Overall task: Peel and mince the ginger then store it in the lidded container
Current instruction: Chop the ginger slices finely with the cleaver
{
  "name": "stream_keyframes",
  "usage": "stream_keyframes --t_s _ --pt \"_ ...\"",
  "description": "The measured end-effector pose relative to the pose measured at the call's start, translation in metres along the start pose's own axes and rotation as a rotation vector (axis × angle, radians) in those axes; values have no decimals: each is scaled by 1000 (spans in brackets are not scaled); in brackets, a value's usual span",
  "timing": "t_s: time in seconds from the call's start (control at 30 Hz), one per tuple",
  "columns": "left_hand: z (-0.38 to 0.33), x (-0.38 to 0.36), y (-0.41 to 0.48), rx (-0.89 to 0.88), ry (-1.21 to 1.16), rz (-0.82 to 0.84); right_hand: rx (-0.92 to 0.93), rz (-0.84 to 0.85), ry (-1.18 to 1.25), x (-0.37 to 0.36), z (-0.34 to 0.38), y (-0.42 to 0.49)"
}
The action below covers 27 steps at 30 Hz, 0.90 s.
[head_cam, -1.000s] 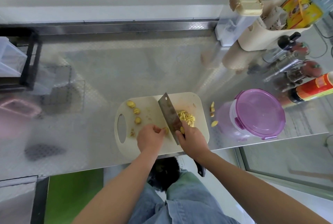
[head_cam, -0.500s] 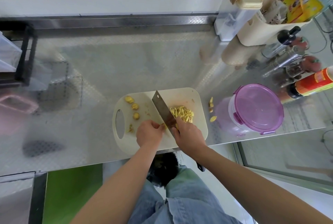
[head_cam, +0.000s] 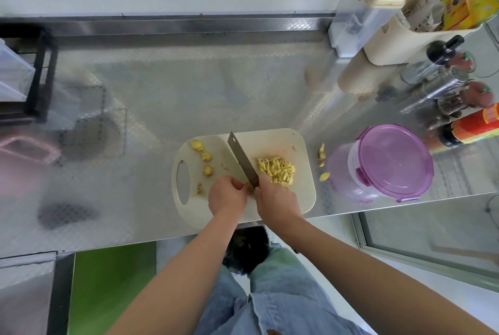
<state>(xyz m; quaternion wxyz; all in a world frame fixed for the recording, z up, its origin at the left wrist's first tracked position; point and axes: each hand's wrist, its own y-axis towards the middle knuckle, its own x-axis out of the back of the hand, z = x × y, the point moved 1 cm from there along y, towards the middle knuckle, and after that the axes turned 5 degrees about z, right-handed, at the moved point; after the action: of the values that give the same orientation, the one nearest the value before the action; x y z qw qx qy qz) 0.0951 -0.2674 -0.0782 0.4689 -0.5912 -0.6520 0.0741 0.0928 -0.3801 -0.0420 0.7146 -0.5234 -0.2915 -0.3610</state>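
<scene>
- Our right hand point(head_cam: 278, 199) is curled round the handle of the cleaver point(head_cam: 241, 160), whose blade slants away and leftward over the cutting board point(head_cam: 270, 140).
- Our left hand point(head_cam: 226, 195), fingers curled, pinches a small ginger piece point(head_cam: 248, 185) just left of the blade.
- The cut ginger strips point(head_cam: 275, 170) lie piled just beyond the right hand.
- 3 ginger slices point(head_cam: 206, 156) lie beyond the left hand.
- The lidded container point(head_cam: 391, 162) stands on the desk point(head_cam: 189, 86), well right of the right hand, lid on.

Right hand point(head_cam: 278, 199) hides the handle of the cleaver point(head_cam: 241, 158); left hand point(head_cam: 228, 195) covers most of a ginger piece point(head_cam: 248, 185).
</scene>
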Motion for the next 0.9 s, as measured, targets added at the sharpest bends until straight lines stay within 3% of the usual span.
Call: stream_keyframes --t_s 0.3,0.9 --pt "6 -3 0 -37 -45 -10 28 -74 127 11 -8 4" --pt "1 -1 -2 -31 -39 -14 41 -7 51 6 -9 -4"
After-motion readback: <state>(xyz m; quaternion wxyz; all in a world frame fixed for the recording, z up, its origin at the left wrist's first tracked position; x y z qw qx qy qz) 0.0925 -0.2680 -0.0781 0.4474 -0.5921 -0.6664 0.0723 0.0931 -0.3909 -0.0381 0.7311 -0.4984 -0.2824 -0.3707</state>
